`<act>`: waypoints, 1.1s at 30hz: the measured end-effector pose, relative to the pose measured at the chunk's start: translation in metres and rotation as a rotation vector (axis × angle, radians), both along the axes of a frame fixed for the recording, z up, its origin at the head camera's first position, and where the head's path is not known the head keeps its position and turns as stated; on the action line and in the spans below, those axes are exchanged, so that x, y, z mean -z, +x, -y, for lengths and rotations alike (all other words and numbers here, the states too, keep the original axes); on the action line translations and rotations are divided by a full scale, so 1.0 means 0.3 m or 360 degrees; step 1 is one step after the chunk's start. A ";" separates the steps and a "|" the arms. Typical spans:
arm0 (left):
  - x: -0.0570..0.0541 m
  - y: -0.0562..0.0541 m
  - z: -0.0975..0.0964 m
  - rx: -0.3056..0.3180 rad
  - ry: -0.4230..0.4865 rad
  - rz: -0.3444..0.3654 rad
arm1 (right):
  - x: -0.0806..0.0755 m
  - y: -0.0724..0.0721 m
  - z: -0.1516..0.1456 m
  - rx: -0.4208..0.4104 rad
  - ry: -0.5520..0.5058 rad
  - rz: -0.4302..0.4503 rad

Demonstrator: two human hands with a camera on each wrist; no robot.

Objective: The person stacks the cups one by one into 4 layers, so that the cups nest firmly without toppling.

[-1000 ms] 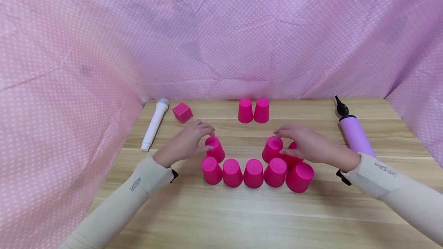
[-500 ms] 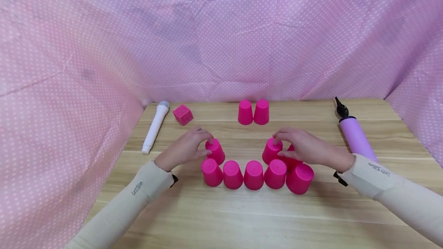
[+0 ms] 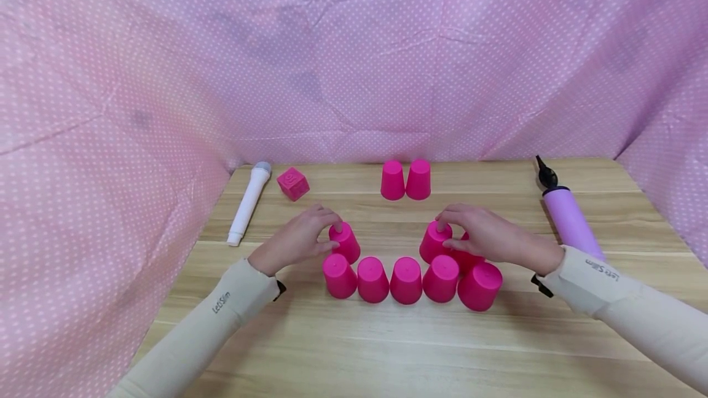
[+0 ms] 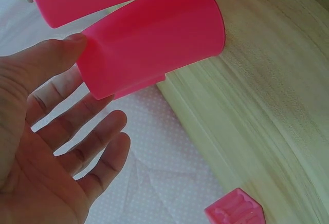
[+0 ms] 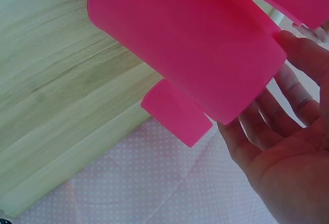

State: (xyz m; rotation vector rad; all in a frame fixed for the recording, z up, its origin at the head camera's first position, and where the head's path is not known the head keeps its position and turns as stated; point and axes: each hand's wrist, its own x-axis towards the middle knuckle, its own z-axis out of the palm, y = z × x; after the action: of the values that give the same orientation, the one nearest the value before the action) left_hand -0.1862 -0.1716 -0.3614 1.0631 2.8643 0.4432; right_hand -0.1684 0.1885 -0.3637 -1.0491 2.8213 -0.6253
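Right hand (image 5: 288, 167) touches an upturned pink cup (image 5: 190, 44) (fingertips at its base) on the wooden table (image 5: 46, 75).

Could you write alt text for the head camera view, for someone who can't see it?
Two hands, the left hand and right hand, each grip an upturned bright pink plastic cup behind a row of five more on a wooden table, with pink dotted cloth draped behind.
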 end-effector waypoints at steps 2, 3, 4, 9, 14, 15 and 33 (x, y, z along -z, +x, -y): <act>0.000 0.001 -0.001 -0.0011 0.0007 0.0007 | 0.001 0.000 -0.001 0.0001 -0.0005 0.0003; 0.001 0.001 -0.001 -0.0011 0.0009 0.0004 | 0.001 0.000 -0.001 0.0002 -0.0005 0.0003; 0.002 0.001 -0.002 -0.0010 0.0013 0.0001 | 0.002 0.001 -0.002 0.0003 -0.0004 0.0001; 0.005 -0.001 -0.003 0.0000 0.0039 -0.0013 | 0.002 0.003 -0.005 -0.0002 -0.0027 -0.0021; -0.010 -0.021 -0.010 -0.0050 0.0066 -0.0011 | -0.017 -0.009 -0.011 -0.0017 -0.0113 -0.0120; -0.014 -0.030 -0.013 -0.0057 0.0070 -0.0018 | -0.025 -0.015 -0.013 -0.0023 -0.0128 -0.0162; -0.072 -0.347 -0.175 -0.0222 0.0081 0.0012 | -0.114 -0.244 -0.095 0.0300 -0.0206 -0.0312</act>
State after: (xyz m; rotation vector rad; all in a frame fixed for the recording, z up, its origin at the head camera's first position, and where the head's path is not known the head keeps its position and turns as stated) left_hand -0.2902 -0.1192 -0.3400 0.8691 2.9474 0.5296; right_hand -0.2416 0.2171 -0.3295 -0.9156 3.1149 -0.7709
